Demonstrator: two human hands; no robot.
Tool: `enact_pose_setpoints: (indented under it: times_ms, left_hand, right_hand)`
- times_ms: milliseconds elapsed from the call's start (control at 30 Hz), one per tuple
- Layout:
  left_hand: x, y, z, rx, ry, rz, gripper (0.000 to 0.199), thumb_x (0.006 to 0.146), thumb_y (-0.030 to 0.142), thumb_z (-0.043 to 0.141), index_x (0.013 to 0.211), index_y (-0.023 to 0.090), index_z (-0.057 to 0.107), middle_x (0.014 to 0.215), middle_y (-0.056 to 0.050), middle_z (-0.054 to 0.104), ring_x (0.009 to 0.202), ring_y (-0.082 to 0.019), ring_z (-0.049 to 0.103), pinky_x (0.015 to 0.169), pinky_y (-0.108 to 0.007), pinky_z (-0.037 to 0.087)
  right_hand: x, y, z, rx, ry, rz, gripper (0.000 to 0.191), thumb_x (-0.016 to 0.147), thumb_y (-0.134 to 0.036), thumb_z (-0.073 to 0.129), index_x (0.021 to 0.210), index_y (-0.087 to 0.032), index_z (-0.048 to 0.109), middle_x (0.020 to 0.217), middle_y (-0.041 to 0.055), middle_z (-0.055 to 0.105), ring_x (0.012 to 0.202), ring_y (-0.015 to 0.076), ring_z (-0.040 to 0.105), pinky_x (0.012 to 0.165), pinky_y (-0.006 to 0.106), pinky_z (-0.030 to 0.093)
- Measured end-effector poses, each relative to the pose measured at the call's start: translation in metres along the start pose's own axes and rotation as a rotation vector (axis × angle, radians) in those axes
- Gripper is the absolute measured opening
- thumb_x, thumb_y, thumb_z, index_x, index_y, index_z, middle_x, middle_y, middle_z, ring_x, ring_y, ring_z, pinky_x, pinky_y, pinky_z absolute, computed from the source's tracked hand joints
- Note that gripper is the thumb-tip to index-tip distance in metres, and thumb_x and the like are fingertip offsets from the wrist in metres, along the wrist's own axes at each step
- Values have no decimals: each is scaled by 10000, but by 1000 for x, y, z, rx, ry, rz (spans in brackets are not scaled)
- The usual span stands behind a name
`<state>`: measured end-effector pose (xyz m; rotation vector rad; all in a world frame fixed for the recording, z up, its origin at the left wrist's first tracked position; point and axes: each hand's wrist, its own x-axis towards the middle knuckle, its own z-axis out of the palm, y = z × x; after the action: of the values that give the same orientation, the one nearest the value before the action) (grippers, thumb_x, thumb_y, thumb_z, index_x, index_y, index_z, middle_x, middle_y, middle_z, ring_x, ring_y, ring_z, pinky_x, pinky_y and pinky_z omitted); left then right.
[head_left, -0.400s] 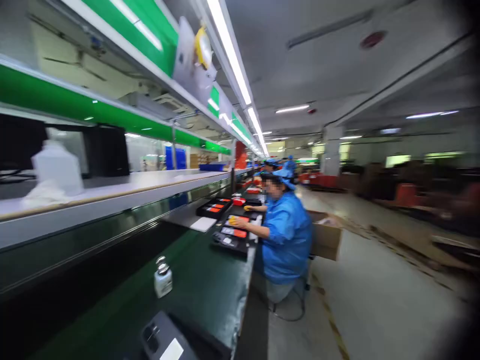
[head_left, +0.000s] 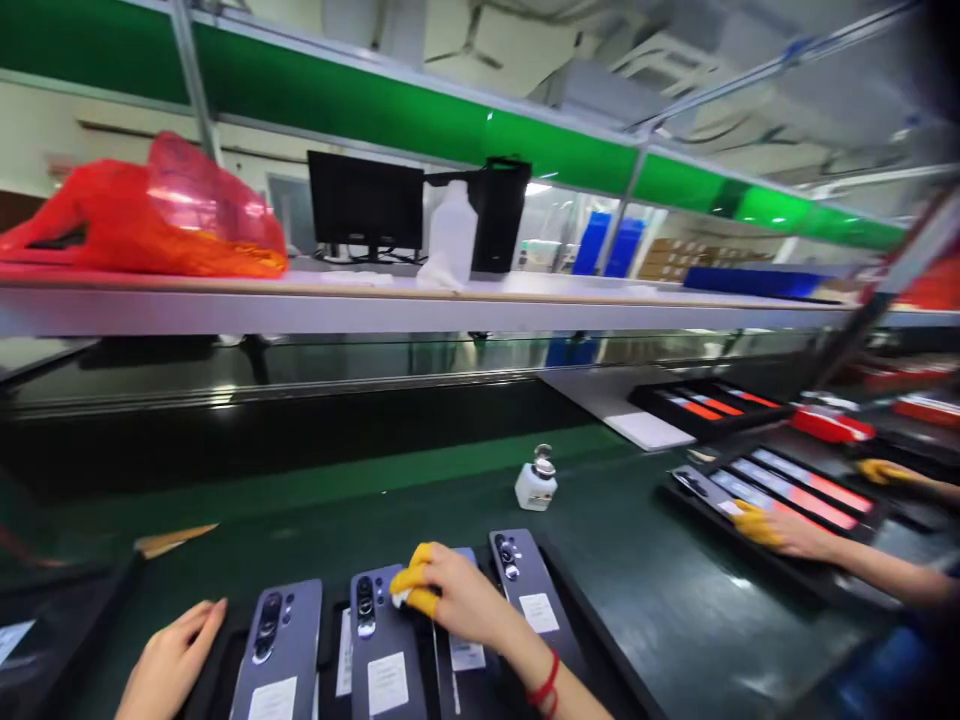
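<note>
Several dark grey-blue smartphones lie back up in a black tray (head_left: 611, 650) in front of me, each with a white label. My right hand (head_left: 469, 600) wears yellow finger cots and pinches a small white wad (head_left: 401, 598) against the upper back of the middle phone (head_left: 386, 640), beside its cameras. That hand partly covers another phone (head_left: 466, 655). Further right lies a phone (head_left: 529, 585), and on the left another phone (head_left: 281, 640). My left hand (head_left: 176, 655), bare and with curled fingers, is at the tray's left edge.
A white pump bottle (head_left: 536, 485) stands behind the tray. To the right, a co-worker's gloved-fingertip hand (head_left: 780, 530) works over another phone tray (head_left: 810, 490). Above the bench runs a shelf (head_left: 337, 308) with a monitor (head_left: 367, 205), a white jug (head_left: 454, 235) and a red bag (head_left: 150, 220).
My view has swung left and down from the co-worker along the line to my own tray. Both my hands are now in view; earlier neither was.
</note>
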<state>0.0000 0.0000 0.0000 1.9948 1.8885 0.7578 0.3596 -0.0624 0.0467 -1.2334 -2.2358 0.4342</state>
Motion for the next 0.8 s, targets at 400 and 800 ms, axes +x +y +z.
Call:
enact_pose_setpoints:
  times_ms: [400, 800]
  left_hand:
    - [-8, 9, 5, -124, -152, -25, 604, 716, 713, 302, 596, 187, 573, 758, -27, 559, 739, -185, 570, 658, -217, 419]
    - [-12, 14, 6, -60, -172, -28, 576, 778, 664, 292, 547, 175, 489, 685, -16, 501, 681, -169, 532, 637, -249, 369]
  right_hand:
    - [12, 11, 32, -94, -195, -168, 293, 769, 18, 752, 927, -224, 707, 863, -8, 532, 801, 159, 472, 715, 268, 373]
    - [3, 2, 42, -172, -115, -217, 134, 773, -58, 739, 800, -154, 649, 807, 14, 491, 769, 171, 434, 664, 300, 313]
